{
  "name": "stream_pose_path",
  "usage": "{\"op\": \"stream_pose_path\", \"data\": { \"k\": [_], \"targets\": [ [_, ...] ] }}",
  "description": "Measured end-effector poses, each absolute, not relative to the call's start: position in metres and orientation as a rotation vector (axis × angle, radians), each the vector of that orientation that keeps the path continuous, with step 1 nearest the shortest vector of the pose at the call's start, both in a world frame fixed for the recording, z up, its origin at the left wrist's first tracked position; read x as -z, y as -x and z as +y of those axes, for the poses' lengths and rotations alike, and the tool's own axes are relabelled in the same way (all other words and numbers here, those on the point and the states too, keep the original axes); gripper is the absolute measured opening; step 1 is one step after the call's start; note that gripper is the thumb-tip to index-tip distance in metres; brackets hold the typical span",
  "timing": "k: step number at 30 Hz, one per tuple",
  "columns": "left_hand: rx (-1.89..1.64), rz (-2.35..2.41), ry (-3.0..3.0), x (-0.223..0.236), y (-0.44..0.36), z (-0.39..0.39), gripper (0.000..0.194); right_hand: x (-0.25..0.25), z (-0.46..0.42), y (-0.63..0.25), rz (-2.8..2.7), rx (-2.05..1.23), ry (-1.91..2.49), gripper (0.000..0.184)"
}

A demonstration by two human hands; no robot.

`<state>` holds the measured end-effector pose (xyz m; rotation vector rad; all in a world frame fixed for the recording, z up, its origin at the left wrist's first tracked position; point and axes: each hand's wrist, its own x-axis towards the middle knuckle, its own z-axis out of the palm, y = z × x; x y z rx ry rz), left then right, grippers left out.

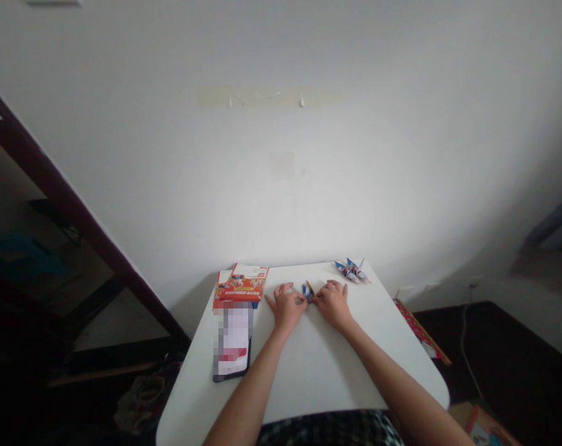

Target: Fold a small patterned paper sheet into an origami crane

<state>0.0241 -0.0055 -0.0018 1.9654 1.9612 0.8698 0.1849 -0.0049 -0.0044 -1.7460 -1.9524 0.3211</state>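
Between my two hands, above the middle of the white table, is a small piece of folded printed paper point(307, 290), blue and yellow. My left hand point(287, 305) pinches its left side with thumb and forefinger, the other fingers spread. On its right side, the fingertips of my right hand point(333, 302) close on the same paper. Its exact folds are too small to make out. Toward the back right corner lie folded paper pieces point(352, 271) in blue, white and red with pointed ends, side by side.
Red and white printed leaflets point(241, 285) lie overlapping at the table's back left. In front of them rests a phone point(234, 341) with a blurred screen. The white table point(318, 378) stands against a wall point(281, 217). A patterned strip point(422, 331) leans beyond its right edge.
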Motion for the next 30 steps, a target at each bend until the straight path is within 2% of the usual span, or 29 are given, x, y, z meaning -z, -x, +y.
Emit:
{"op": "stream_pose_path", "data": {
  "k": [16,24,30],
  "targets": [
    [-0.841,2.006,-2.023,0.0019,-0.026,-0.0075,0.01,0.0037,-0.0046,-0.183,-1.912,-0.304,1.771,0.027],
    [-0.823,2.024,-2.023,0.0023,-0.0265,-0.0044,0.011,0.0073,-0.0054,-0.1854,-1.923,-0.294,1.759,0.022],
    [-0.781,2.026,-2.017,0.0016,-0.0271,-0.005,0.011,0.0068,-0.0072,-0.1835,-1.919,-0.267,1.772,0.025]
  ]
}}
